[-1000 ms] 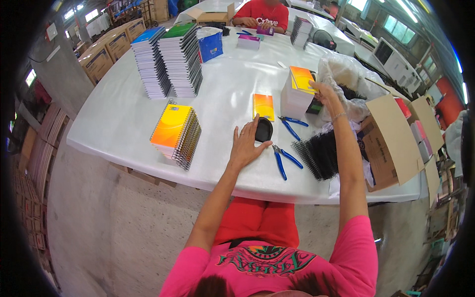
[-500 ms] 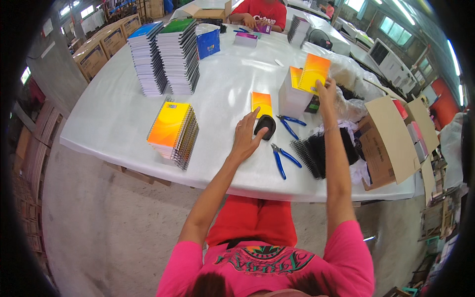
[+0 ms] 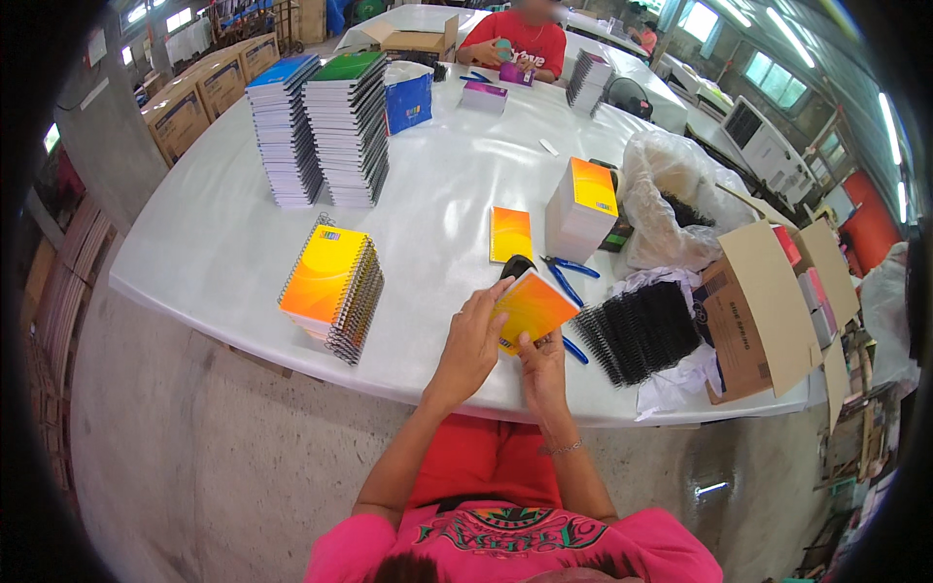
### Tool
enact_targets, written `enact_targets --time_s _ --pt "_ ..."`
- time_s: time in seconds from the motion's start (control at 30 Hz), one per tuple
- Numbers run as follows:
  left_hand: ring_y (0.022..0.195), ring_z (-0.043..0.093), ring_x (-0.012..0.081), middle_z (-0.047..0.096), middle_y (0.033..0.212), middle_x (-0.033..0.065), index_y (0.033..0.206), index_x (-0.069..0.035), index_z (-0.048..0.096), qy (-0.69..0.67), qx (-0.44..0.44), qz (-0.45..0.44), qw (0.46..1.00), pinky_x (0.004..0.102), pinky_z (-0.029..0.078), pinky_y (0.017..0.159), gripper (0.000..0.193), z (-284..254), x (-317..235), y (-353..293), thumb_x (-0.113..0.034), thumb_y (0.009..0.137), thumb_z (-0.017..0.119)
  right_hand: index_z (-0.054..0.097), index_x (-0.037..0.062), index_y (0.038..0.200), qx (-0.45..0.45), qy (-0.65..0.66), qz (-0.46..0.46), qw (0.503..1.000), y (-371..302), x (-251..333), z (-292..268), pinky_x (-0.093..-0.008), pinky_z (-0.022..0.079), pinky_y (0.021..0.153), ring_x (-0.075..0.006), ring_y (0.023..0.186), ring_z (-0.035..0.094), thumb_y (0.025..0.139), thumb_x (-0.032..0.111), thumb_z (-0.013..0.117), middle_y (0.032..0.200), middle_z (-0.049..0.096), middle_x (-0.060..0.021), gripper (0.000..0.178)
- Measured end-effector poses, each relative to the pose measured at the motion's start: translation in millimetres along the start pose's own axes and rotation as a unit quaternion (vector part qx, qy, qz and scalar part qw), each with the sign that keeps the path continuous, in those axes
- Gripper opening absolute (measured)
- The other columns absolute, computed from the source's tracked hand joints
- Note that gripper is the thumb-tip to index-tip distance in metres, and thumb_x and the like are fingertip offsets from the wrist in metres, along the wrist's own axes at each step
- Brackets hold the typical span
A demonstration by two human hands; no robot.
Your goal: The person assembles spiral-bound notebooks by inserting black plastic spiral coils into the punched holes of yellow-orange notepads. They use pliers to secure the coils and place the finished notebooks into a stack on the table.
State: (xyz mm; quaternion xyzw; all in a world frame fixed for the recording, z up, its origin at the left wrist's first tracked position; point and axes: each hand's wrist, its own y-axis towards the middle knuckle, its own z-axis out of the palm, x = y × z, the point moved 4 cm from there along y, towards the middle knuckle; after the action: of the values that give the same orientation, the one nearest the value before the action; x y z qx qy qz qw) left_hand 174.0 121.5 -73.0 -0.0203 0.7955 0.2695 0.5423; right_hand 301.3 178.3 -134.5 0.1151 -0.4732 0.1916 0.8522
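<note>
Both hands hold a small yellow-orange notebook [image 3: 535, 309] above the table's near edge. My left hand [image 3: 472, 342] grips its left side, fingers along the edge. My right hand [image 3: 545, 367] pinches its lower edge. Just behind it sits a black rounded object [image 3: 517, 264], partly covered. Another yellow-orange notebook [image 3: 510, 233] lies flat beyond that. To the right stands a tall stack of notebooks [image 3: 581, 212] with a yellow-orange cover on top. Blue-handled cutters [image 3: 573, 267] lie before this stack; a second blue-handled pair [image 3: 575, 351] is mostly hidden by the held notebook and my right hand.
Black spiral coils [image 3: 641, 335] lie on white wrapping at right, beside an open cardboard box [image 3: 753, 321]. A stack of spiral-bound yellow-orange notebooks [image 3: 326, 267] stands left. Behind are tall blue-topped [image 3: 287, 136] and green-topped stacks [image 3: 345, 136]. A person in red [image 3: 515, 44] sits across the table.
My right hand has brought a notebook from the tall right stack down to the near edge. My left hand has left the black object and now grips that notebook too.
</note>
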Motion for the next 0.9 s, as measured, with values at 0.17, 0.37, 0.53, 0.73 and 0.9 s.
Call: enact_targets --time_s 0.17,0.37,0.53,0.73,0.9 --pt "0.113 0.057 0.0343 0.059 0.118 0.0192 0.127 0.001 0.054 -0.023 0.007 -0.071 0.997 0.039 0.042 0.1 0.031 -4.3 13.7 -14.6 -0.009 0.098 0.047 0.038 0.005 0.146 0.008 0.013 0.048 0.999 -22.1 -16.5 -0.7 -0.0328 0.039 0.107 -0.0175 0.124 0.051 0.094 0.005 0.064 0.135 0.053 -0.0079 0.058" --pt "0.106 0.057 0.0336 0.063 0.107 0.0161 0.117 -0.001 0.058 0.01 0.078 -0.068 0.995 0.0402 0.044 0.094 0.024 -29.9 -6.5 -4.7 -0.007 0.096 0.05 0.054 0.0061 0.122 0.042 -0.153 -0.016 0.987 -28.8 17.3 -26.2 -0.0277 0.048 0.093 -0.013 0.106 0.059 0.091 0.001 0.066 0.115 0.059 -0.0034 0.034" --pt "0.102 0.056 0.0308 0.064 0.105 0.0118 0.111 -0.005 0.061 0.308 0.072 0.059 0.947 0.0419 0.039 0.093 0.027 -33.4 -30.6 8.5 0.0 0.088 0.05 0.063 0.0035 0.099 -0.077 -0.383 -0.229 0.892 -8.2 111.0 -104.9 -0.0241 0.047 0.081 -0.0091 0.088 0.057 0.093 0.001 0.062 0.095 0.061 -0.0005 0.006" --pt "0.11 0.054 0.0296 0.062 0.105 0.0089 0.11 -0.006 0.059 0.375 0.088 0.055 0.921 0.0542 0.027 0.106 0.035 -15.7 17.4 6.3 0.006 0.078 0.049 0.062 0.0023 0.101 -0.217 -0.532 -0.237 0.783 -5.0 168.2 -218.6 -0.0275 0.046 0.081 -0.0138 0.086 0.056 0.093 0.001 0.06 0.096 0.061 -0.0039 0.008" --pt "0.123 0.047 0.0293 0.055 0.113 0.0074 0.113 -0.008 0.056 0.393 0.055 0.038 0.917 0.0714 0.004 0.113 0.037 -6.6 17.8 -5.1 0.004 0.079 0.051 0.063 0.0022 0.102 -0.277 -0.607 -0.238 0.706 -10.3 168.1 -250.3 -0.0343 0.045 0.085 -0.0224 0.093 0.056 0.09 -0.002 0.059 0.1 0.059 -0.0094 0.013"
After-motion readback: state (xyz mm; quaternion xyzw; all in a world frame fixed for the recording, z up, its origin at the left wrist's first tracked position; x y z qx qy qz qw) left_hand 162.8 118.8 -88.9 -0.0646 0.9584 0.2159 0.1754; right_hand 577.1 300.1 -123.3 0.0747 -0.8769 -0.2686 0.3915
